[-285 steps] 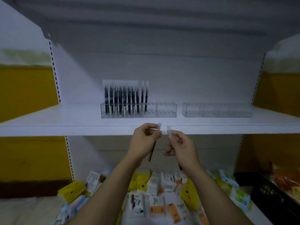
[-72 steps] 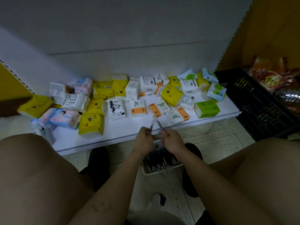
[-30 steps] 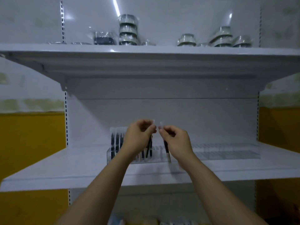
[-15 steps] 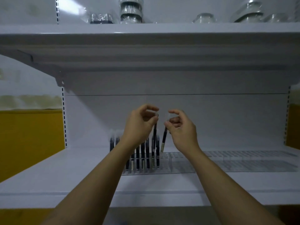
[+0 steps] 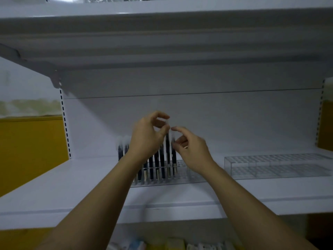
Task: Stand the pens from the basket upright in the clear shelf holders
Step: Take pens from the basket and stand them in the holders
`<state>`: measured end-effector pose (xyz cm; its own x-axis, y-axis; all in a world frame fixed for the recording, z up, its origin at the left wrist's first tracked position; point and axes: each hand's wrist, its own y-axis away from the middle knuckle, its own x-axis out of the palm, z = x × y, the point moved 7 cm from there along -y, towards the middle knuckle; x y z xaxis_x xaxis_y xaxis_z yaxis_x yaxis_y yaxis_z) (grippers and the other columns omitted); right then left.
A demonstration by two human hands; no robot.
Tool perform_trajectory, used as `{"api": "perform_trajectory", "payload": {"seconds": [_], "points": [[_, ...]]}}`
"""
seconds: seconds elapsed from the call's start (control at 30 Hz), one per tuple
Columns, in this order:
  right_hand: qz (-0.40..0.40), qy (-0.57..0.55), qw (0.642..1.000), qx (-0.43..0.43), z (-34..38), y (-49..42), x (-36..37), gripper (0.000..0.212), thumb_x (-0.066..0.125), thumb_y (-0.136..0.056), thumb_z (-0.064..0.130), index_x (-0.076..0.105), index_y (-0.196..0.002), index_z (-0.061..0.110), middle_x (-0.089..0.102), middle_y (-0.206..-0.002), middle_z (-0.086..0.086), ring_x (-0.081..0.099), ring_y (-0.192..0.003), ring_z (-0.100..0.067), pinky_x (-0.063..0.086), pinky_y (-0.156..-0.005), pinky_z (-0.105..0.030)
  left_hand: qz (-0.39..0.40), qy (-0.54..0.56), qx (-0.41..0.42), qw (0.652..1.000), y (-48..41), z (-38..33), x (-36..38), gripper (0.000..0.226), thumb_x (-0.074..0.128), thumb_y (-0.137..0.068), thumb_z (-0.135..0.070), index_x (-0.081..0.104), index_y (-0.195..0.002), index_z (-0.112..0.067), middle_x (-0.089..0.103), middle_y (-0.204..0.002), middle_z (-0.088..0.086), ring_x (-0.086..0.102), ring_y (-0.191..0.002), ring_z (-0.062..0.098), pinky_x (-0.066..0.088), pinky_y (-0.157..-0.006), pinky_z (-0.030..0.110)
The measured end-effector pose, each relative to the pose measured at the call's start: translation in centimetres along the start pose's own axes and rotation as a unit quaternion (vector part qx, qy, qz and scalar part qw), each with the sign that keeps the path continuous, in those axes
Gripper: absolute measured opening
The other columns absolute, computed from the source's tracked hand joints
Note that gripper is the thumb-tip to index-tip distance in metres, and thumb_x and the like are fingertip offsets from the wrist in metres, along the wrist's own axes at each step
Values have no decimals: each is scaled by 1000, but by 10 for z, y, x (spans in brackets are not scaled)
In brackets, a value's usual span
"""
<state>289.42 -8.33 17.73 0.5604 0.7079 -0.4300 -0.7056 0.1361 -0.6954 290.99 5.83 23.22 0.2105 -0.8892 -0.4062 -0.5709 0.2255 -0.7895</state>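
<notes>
The left hand pinches a pen over the part-filled left holder on the shelf, the right hand apparently open beside it (blurred), so a tilted drop could miss its slot.

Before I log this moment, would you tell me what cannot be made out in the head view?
- Left part of the pen holder: hidden behind the left hand and forearm, so the pens cannot be counted.
- Right hand: blur hides whether it grips the rightmost pen.
- Items on the top shelf: cut off by the upper edge.
- Packets below the shelf: cut off by the lower edge, blurred.
</notes>
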Motion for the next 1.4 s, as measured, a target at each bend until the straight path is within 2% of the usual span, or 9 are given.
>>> {"api": "perform_trajectory", "payload": {"seconds": [0.17,0.37,0.6,0.73,0.83,1.0,1.17,1.27,1.4], "points": [[66,173,982,-29,-2,10,2,68,56,-95,30,14,-144,52,61,-102,3,59,-90,-16,53,-82,-36,2,-4,-2,1000,-1,-2,3,18,63,-92,-24,62,-109,-27,67,-93,-11,59,-71,-7,42,-51,3],[123,202,971,-17,-3,9,5,80,53,-95,28,-4,-143,56,68,-89,-6,62,-72,-23,57,-72,-43,7,-9,-16,1000,-7,1,6,19,62,-93,-20,62,-111,-23,69,-97,-5,59,-69,-3,43,-48,4],[123,199,972,-9,-7,12,4,80,49,-95,22,-5,-143,56,67,-86,-9,62,-70,-26,57,-71,-44,-16,-11,-8,1000,-1,2,9,21,62,-93,-20,62,-113,-21,69,-98,-4,57,-69,-4,41,-59,8],[126,178,976,11,-10,8,2,69,49,-95,22,11,-145,50,68,-87,-9,63,-76,-25,56,-76,-43,-12,-9,-30,999,-4,5,6,21,61,-93,-21,62,-114,-21,67,-95,-7,57,-66,-3,42,-48,9],[137,181,974,15,-9,5,3,61,50,-95,23,22,-144,46,69,-90,-9,64,-82,-25,55,-80,-41,-9,-3,-37,999,-5,6,6,20,61,-93,-19,61,-113,-20,65,-93,-8,58,-67,-3,41,-45,2],[132,198,971,2,-11,13,3,66,49,-96,23,14,-147,47,68,-89,-9,63,-80,-24,55,-78,-39,-1,-4,-33,999,-7,4,6,17,63,-92,-19,62,-110,-19,67,-92,-6,60,-66,-1,40,-46,0],[128,206,970,1,-13,15,5,71,51,-94,25,8,-145,51,68,-85,-6,63,-75,-22,57,-76,-41,23,-17,-28,999,-8,2,6,18,64,-91,-22,62,-109,-22,68,-88,-8,59,-70,-7,41,-46,5],[124,206,971,4,-14,16,4,72,52,-95,25,8,-144,51,68,-86,-6,63,-75,-22,57,-76,-41,45,-24,-27,998,-7,1,3,19,65,-90,-23,62,-108,-23,70,-89,-8,60,-73,-8,38,-54,6],[122,211,970,8,-15,16,3,72,52,-95,26,7,-145,51,68,-85,-5,63,-75,-21,57,-76,-40,97,-62,-40,993,-1,11,13,16,65,-90,-24,58,-104,-28,69,-98,-9,64,-77,1,44,-59,12]]}}
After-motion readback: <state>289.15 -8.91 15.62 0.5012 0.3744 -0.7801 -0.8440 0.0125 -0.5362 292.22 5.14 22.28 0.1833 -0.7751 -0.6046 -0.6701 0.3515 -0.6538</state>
